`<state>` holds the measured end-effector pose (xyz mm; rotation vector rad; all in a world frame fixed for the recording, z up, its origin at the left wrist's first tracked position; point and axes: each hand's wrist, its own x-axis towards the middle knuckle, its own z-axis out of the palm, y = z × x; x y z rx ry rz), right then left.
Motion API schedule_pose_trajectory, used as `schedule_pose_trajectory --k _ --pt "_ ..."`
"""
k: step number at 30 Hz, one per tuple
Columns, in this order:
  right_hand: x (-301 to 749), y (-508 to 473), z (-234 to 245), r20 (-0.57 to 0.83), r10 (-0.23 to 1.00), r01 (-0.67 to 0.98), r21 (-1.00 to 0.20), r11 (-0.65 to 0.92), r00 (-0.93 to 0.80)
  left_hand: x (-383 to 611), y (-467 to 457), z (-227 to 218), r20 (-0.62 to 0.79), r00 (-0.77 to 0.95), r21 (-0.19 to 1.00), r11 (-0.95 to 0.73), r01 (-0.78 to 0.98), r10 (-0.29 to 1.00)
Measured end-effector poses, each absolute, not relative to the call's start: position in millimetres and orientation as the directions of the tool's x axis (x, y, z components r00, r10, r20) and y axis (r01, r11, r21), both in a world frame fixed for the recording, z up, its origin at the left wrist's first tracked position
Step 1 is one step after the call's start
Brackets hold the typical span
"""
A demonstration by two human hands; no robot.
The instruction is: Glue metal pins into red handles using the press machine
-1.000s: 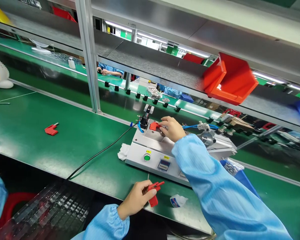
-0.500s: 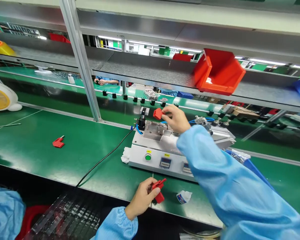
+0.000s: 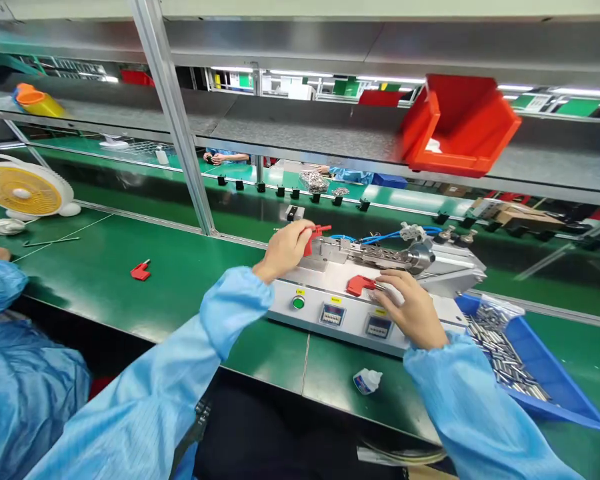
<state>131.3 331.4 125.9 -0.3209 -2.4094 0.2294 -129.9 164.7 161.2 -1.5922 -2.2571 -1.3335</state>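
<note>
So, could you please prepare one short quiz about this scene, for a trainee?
1. What colour is the piece in the left hand: (a) blue, (b) red, (c) yellow?
2. Which of the person's hands is nearer to the blue bin?
3. True or false: the small white bottle is inside the blue bin.

Key: 1. b. 2. The right hand. 3. False; it is on the green bench.
</note>
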Motion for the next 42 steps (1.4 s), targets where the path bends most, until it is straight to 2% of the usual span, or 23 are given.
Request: schedule_pose_trajectory --k 2,4,10,14,21,25,27,29,33,35,38,42 --pt "148.2 313.8 126.3 0.64 0.304 0.167 -0.267 0.949 -0.706 -136.5 188.3 174.5 0.399 -0.461 0.409 0.297 0.863 0.793" --pt "169.4 296.8 126.8 0.636 0.324 0.168 -0.295 0.941 -0.7 -134.7 201.8 176.4 0.321 -0.468 0.294 0.383 0.876 0.823" --pt "226.2 274.9 120.2 0.584 0.428 0.246 -0.367 0.897 -0.69 -123.1 205.2 164.5 0.296 -0.443 0.162 0.413 0.896 0.846" --pt "247.9 271.1 108.6 0.611 0.514 0.298 -0.425 0.855 -0.602 -124.1 199.6 157.5 0.408 -0.389 0.057 0.402 0.914 0.826" --pt "250.6 275.9 70.5 0.581 0.64 0.364 -0.53 0.766 -0.503 -129.7 162.4 145.3 0.487 -0.25 0.049 0.259 0.965 0.837" --pt "233.6 280.2 43.0 0.597 0.681 0.379 -0.566 0.732 -0.425 -103.7 119.1 100.1 0.559 -0.136 0.065 0.12 0.991 0.818" --pt "226.8 283.0 37.8 0.591 0.702 0.397 -0.58 0.712 -0.397 -91.0 100.4 74.0 0.528 -0.177 0.097 0.148 0.984 0.83" --pt "224.4 288.2 41.3 0.554 0.73 0.413 -0.602 0.683 -0.401 -85.0 88.5 60.5 0.437 -0.237 0.143 0.194 0.971 0.867" --pt "228.6 303.0 60.3 0.412 0.76 0.424 -0.649 0.632 -0.502 -87.4 85.8 75.9 0.171 -0.292 0.182 0.261 0.948 0.941" --pt "230.2 308.4 64.5 0.392 0.776 0.431 -0.664 0.611 -0.494 -87.8 89.5 89.0 0.098 -0.342 0.172 0.322 0.931 0.935" --pt "228.0 310.3 58.9 0.446 0.804 0.44 -0.677 0.59 -0.393 -83.4 93.3 95.3 0.076 -0.43 0.198 0.409 0.891 0.9" --pt "219.3 300.0 44.0 0.513 0.805 0.477 -0.65 0.591 -0.298 -77.9 90.1 81.9 0.163 -0.45 0.269 0.399 0.877 0.878"
